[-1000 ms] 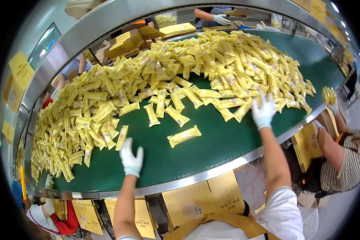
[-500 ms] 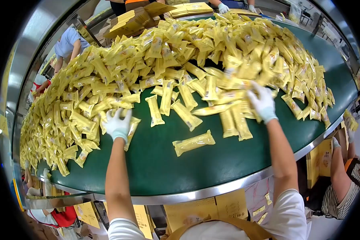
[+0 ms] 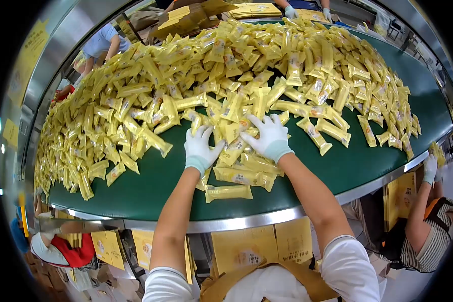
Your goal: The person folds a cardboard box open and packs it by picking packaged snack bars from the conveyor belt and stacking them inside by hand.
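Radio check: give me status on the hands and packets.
Left hand, right hand: both open, against yellow packets. Packets bunched between hands on green belt. Heaped packets ahead; no other obstruction seen.

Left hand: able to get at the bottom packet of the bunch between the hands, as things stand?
Likely yes: that packet has bare green belt on its near side and nothing visible lying across it; the left hand would probably just need to draw back.

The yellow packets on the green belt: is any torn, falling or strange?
Nothing stands out. The yellow packets lie jumbled on the green belt, some between the left hand and right hand. None looks torn or hangs over the near metal edge, though many are covered.
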`<state>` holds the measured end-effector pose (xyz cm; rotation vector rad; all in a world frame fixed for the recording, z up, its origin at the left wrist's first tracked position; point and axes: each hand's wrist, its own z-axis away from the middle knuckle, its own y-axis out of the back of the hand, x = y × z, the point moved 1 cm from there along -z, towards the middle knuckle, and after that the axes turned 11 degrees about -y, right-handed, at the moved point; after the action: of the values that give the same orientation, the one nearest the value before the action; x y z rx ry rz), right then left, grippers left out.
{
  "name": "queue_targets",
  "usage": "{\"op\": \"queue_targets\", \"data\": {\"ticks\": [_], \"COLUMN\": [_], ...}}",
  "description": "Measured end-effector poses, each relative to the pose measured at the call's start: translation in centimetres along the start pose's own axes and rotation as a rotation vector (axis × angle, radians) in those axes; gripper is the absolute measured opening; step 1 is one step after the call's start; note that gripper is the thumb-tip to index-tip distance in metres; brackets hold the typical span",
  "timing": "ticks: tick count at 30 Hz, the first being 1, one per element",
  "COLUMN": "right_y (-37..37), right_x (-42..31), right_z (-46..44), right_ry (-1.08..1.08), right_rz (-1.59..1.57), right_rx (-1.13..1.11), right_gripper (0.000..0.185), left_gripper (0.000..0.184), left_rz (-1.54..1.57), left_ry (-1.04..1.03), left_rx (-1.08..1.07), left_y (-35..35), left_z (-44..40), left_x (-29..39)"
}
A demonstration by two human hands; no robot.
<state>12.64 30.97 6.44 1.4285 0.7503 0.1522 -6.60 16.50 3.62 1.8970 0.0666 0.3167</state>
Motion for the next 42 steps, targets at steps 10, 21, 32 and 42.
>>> {"op": "queue_targets", "data": {"ticks": [10, 21, 32, 42], "right_y": [5.5, 0.2, -1.5, 9.7], "right_x": [6.0, 17.4, 14.9, 11.6], "right_z": [8.9, 30.0, 32.7, 36.0], "right_ry": [0.131, -0.483, -0.511, -0.305], "right_rz": [-0.282, -0.184, -0.830, -1.449], "right_rx": [0.065, -0.334, -0.306, 0.181], "right_gripper": [0.065, 0.085, 0.082, 0.053], "left_gripper": [0.039, 0.055, 0.090, 0.069], "left_rz": [0.366, 0.348, 0.888, 1.903], "left_ry": [-0.132, 0.616, 0.774, 0.298], "left_rx": [0.103, -0.146, 0.011, 0.275], "left_y": [7.0, 3.3, -0.1, 15.2], "left_z": [7.6, 32.7, 34.1, 33.9], "left_x": [1.0, 10.4, 12.7, 17.7]}}
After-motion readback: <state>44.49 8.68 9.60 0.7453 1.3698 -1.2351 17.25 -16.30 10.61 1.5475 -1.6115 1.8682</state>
